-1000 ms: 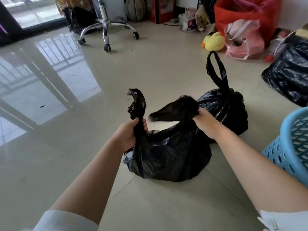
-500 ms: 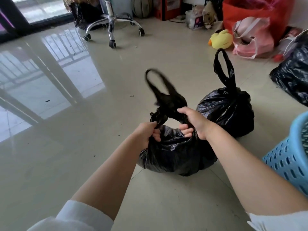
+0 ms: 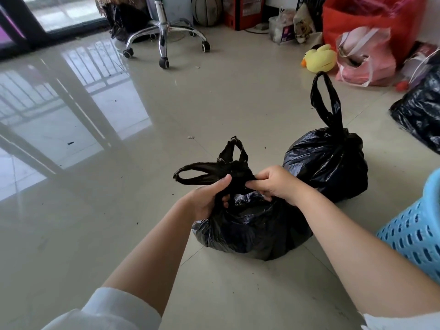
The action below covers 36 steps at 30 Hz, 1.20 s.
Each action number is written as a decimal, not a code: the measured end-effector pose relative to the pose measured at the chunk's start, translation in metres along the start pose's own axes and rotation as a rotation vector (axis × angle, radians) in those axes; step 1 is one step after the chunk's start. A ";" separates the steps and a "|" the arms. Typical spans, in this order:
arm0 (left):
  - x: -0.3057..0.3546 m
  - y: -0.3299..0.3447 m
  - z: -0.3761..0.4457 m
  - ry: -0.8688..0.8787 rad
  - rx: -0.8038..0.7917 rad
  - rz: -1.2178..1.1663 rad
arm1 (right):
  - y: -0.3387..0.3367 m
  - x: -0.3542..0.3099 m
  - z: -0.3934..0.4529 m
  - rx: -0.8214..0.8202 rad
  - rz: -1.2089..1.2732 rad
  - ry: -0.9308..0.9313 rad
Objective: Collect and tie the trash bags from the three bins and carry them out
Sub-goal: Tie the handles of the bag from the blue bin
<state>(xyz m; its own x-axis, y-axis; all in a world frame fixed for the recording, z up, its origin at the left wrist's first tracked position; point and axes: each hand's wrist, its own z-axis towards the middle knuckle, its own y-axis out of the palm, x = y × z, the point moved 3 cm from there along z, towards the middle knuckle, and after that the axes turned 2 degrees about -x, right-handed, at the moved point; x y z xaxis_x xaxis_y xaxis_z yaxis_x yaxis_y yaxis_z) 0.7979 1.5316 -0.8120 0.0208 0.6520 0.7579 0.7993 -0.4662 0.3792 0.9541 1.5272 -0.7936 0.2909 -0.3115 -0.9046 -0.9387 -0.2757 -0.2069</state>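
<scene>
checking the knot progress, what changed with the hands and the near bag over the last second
The left hand and right hand, apart a second ago with one bag handle each, have come together over the near trash bag and now grip its crossed handles at the knot. The tied bag behind, the blue basket and the yellow duck toy kept their places.

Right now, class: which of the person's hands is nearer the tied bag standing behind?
Right. The right hand lies just beside the tied bag; the left hand grips the near bag farther away.
</scene>
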 end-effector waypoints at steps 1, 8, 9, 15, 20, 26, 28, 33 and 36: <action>0.000 0.001 0.000 0.004 -0.005 0.016 | 0.003 0.000 0.001 -0.026 -0.034 0.008; 0.010 0.010 0.000 0.055 0.172 -0.169 | 0.002 0.003 0.000 -0.162 -0.194 0.081; 0.013 0.013 -0.001 0.067 0.183 -0.229 | 0.000 0.005 0.000 -0.179 -0.185 0.096; 0.012 0.020 -0.004 0.003 0.087 -0.128 | -0.010 0.017 -0.009 -0.244 0.031 0.183; 0.015 0.019 -0.004 0.006 0.137 0.527 | -0.017 0.009 -0.006 -0.042 0.347 0.143; 0.043 0.019 -0.004 0.196 0.530 0.947 | -0.012 -0.027 -0.008 -0.116 0.325 -0.067; 0.052 0.017 -0.010 0.305 0.674 0.909 | -0.011 -0.034 -0.010 -0.153 0.301 -0.086; 0.053 0.000 -0.014 0.432 0.914 0.376 | -0.012 -0.032 -0.009 -0.097 0.197 -0.034; 0.050 0.003 -0.011 0.476 0.798 0.134 | -0.012 -0.031 -0.009 -0.105 0.255 -0.007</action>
<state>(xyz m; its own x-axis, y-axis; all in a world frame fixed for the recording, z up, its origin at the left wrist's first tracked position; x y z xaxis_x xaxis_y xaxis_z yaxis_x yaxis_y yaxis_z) 0.7946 1.5559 -0.7670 0.0352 0.2270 0.9733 0.9873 0.1433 -0.0691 0.9580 1.5318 -0.7595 0.0463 -0.3772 -0.9250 -0.9569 -0.2824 0.0673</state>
